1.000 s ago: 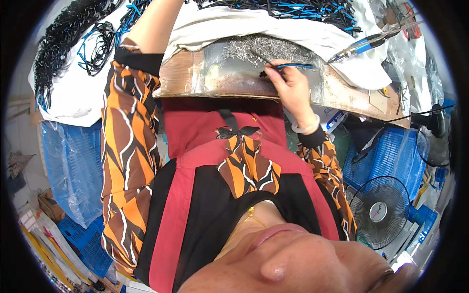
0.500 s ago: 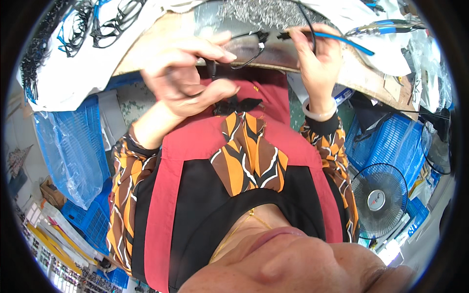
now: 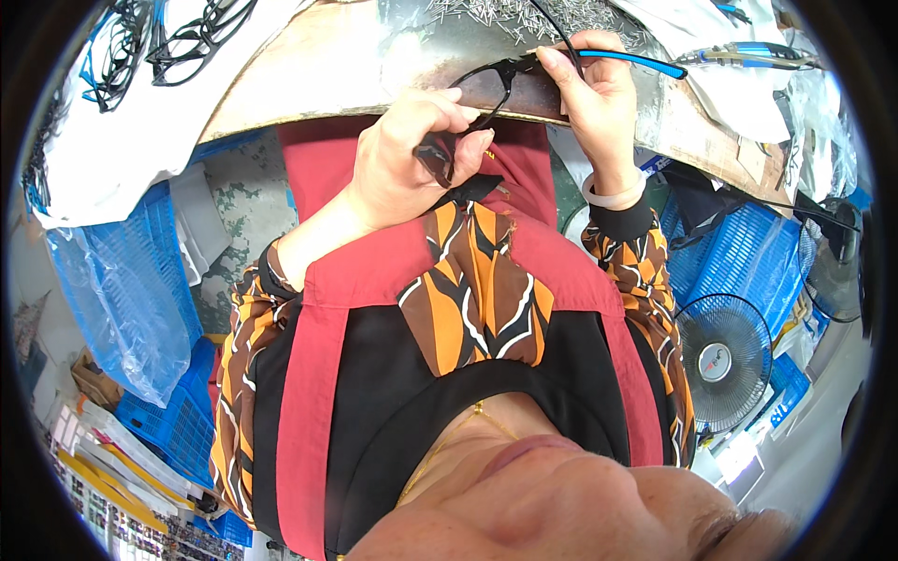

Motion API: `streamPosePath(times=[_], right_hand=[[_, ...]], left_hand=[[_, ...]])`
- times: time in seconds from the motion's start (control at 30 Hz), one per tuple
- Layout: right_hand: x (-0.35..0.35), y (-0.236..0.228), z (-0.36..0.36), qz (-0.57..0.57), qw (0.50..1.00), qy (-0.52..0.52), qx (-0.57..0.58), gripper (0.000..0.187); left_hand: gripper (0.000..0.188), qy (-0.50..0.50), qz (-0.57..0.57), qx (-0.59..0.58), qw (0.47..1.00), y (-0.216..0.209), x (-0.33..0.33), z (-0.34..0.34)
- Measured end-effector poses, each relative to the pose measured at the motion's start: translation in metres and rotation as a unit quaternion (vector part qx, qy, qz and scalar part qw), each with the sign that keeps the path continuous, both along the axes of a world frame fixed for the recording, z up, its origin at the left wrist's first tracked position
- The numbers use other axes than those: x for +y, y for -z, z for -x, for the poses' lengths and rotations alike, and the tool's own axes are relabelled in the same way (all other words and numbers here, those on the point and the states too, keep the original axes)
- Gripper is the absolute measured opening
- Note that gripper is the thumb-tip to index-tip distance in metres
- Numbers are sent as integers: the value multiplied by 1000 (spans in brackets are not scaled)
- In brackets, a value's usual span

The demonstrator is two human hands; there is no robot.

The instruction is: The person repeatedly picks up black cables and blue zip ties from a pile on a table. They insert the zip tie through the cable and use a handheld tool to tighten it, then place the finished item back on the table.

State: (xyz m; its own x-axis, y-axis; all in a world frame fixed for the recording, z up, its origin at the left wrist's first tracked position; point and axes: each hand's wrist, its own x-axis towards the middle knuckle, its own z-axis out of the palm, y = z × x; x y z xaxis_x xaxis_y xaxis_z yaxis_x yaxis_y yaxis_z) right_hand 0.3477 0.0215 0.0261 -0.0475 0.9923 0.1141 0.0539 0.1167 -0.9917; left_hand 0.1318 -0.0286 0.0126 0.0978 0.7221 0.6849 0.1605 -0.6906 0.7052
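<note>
Above the table's near edge, I hold a black eyeglass frame (image 3: pixel 509 91) in both hands. My left hand (image 3: pixel 398 154) is closed on its bridge area, with thumb and fingers pinching the front. One rim and a dark part near the palm stick out past these fingers. My right hand (image 3: pixel 600 103) pinches the hinge end of a black-and-blue temple arm (image 3: pixel 645 63), whose blue tip points right. Another thin black temple passes upward by the right fingers. Whether the hinge is joined there is hidden by the right fingertips.
Small metal pins (image 3: pixel 496 17) lie heaped at the table's far side. More black glasses frames (image 3: pixel 201 42) rest on white cloth at the left. Pliers-like tools (image 3: pixel 758 56) lie right. Blue crates (image 3: pixel 739 266) and a fan (image 3: pixel 720 360) stand beside me.
My left hand has moved right and its fingers have closed on the frame's front, which was loosely held and blurred before. The right hand has shifted slightly left with the blue temple.
</note>
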Motion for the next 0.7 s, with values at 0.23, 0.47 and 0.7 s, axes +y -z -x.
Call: streamPosePath(times=[0.23,0.47,0.7], right_hand=[[5,-7,-9,26,993,-24,-117,27],[0,-18,-3,98,981,-22,-166,27],[-4,-52,-14,-274,952,29,-129,39]], left_hand=[[44,57,-19,21,998,5,-3,-6],[49,33,15,-52,998,12,2,-7],[43,109,328,-422,838,-83,29,36]])
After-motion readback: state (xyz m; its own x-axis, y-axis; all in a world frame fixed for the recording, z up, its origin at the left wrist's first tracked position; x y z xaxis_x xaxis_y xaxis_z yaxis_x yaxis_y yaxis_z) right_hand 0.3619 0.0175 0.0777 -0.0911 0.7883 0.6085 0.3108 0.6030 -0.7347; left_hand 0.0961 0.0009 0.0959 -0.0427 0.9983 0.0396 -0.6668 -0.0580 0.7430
